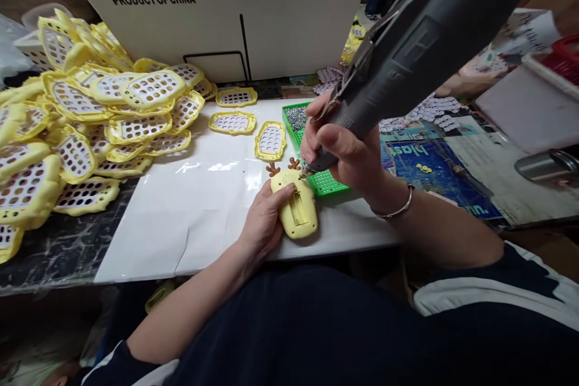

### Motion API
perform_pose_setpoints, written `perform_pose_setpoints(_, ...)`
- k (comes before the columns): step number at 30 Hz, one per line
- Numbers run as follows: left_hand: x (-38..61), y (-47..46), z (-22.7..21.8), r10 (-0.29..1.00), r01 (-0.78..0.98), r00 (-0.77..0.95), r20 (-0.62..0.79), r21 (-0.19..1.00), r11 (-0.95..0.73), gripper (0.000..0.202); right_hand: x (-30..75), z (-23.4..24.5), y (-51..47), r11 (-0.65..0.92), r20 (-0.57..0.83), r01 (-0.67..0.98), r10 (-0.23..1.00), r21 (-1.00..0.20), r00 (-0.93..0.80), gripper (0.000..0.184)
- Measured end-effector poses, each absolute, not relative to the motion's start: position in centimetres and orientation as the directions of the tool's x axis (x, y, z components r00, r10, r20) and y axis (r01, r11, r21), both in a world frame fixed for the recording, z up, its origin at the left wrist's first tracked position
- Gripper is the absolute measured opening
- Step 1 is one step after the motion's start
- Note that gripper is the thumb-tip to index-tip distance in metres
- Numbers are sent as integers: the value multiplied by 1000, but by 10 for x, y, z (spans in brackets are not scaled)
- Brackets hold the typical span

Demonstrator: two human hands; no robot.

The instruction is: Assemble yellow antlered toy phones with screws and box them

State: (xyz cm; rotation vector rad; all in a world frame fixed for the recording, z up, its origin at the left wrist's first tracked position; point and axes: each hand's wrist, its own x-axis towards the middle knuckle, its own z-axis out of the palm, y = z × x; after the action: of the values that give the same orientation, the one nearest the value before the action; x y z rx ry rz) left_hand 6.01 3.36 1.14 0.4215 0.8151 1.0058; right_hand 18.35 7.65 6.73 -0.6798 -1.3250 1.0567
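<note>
My left hand [263, 217] is closed around a yellow toy phone [304, 217], its thumb lying across the back shell. The phone's back faces up, showing an open battery slot, speaker holes and screw holes, with brown antlers [273, 169] at its top end. In my right hand [348, 154] is a grey electric screwdriver [407, 54], held at a slant. Its tip meets the phone's upper right corner, by a screw hole. Just behind the phone sits a green tray [326, 184] with many small silver screws [297, 117] in its far part, partly hidden by my right hand.
Yellow shell halves with white button grids [149, 89] are heaped on the left; several lie loose on the white work surface [158, 211]. A printed carton [217, 24] stands behind. To the right are a blue printed sheet [443, 175], pale small parts [425, 110] and a metal cylinder [543, 164].
</note>
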Motion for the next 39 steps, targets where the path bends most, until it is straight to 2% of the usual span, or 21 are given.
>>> perform_pose_setpoints(6,59,35,9,849,-589,273,-454,618,520,24,183,80,78,381,412,-174,886,-908,-211,36)
perform_pose_setpoints(8,57,35,8,848,-608,260,-463,604,516,22,183,89,83,443,468,-188,875,-877,-121,35)
perform_pose_setpoints(12,54,34,10,841,-655,262,-473,553,515,29,195,89,112,531,503,-104,838,-841,211,34)
perform_pose_setpoints(16,53,33,12,813,-627,322,-485,534,567,31,213,66,141,518,477,-60,822,-853,312,36)
perform_pose_setpoints(23,54,33,11,815,-599,337,-470,561,571,24,218,45,150,499,450,-75,828,-863,336,34)
perform_pose_setpoints(29,54,33,11,810,-595,343,-476,557,579,29,217,41,153,531,463,-167,826,-831,322,29)
perform_pose_setpoints(39,54,33,10,809,-584,349,-473,565,583,28,220,38,153,518,468,-91,825,-851,316,39)
